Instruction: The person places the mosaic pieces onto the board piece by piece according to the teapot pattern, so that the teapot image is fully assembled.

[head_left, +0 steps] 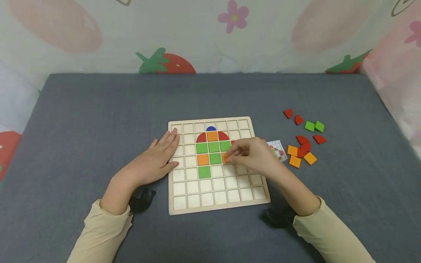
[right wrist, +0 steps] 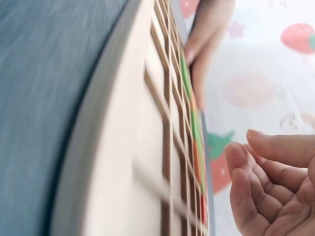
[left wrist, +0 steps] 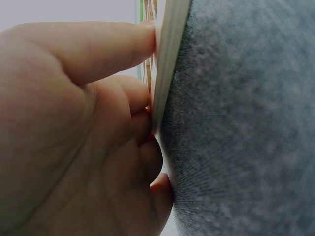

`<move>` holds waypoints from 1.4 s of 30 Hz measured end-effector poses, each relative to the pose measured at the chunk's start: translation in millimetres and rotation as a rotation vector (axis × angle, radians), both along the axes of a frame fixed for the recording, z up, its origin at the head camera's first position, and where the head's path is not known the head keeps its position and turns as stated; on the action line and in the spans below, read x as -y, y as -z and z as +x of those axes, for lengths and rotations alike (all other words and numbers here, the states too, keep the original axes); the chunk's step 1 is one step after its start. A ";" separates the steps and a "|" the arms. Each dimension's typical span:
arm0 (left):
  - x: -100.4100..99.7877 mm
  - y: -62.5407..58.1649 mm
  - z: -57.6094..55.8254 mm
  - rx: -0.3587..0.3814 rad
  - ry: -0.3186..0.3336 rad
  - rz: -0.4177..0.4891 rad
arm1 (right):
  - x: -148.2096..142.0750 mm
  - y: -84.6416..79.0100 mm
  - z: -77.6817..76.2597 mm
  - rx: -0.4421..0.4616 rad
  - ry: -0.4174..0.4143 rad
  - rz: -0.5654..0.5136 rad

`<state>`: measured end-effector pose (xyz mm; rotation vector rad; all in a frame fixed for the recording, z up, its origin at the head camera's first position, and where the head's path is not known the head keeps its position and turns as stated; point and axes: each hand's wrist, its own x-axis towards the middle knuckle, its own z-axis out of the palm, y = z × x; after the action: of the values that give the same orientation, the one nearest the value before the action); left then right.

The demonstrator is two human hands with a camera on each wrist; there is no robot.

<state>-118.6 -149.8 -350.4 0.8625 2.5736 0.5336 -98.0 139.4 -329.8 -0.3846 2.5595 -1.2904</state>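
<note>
A wooden grid board lies on the grey cloth. Green squares, orange squares, red quarter-rounds and a blue half-round fill some of its cells. My left hand rests with straight fingers on the board's left edge; in the left wrist view its thumb touches the rim. Over the right part of the pattern hovers my right hand, fingers bent, partly covering an orange square. In the right wrist view no piece shows between its thumb and fingertips.
A printed pattern card lies right of the board, partly behind my right hand. Beyond it are loose red pieces, orange squares and green squares. Dark wrist devices sit under both wrists. A printed curtain hangs behind the table.
</note>
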 end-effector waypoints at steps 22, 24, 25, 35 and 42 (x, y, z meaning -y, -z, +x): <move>4.0 -0.2 1.5 0.004 0.014 0.010 | -107.1 -24.8 -1.6 0.023 0.160 0.163; 4.0 -0.4 1.9 0.007 0.011 0.009 | -112.4 -24.2 -2.1 0.037 0.153 0.186; 4.1 -0.5 2.1 0.008 0.010 0.008 | -115.0 -23.7 -2.6 0.043 0.147 0.205; 3.8 0.4 3.2 0.001 0.005 0.001 | -132.8 -18.0 -6.4 0.091 0.154 0.333; 3.3 1.8 3.3 -0.006 0.001 -0.001 | -137.3 -10.7 -10.1 0.133 0.140 0.383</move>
<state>-115.3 -153.1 -352.2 0.8657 2.5784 0.5306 -108.1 276.6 -319.0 -0.0431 2.6734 -0.8026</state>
